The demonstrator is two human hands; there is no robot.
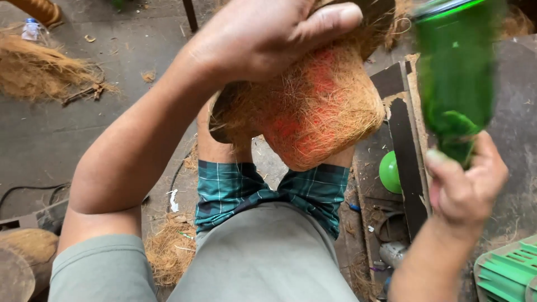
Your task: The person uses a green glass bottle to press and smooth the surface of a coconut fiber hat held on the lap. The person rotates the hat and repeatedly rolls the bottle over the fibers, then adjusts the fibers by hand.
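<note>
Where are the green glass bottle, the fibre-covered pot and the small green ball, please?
green glass bottle (pixel 456 67): head view, middle of its body.
fibre-covered pot (pixel 313 112): head view, its orange-showing side.
green ball (pixel 390 172): head view, its visible curve.

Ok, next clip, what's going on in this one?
A seated person grips the rim of an orange pot wrapped in coconut fibre with the left hand, holding it over the knees. The right hand holds a green glass bottle by its neck, raised beside the pot and blurred. More loose fibre lies on the floor.
</note>
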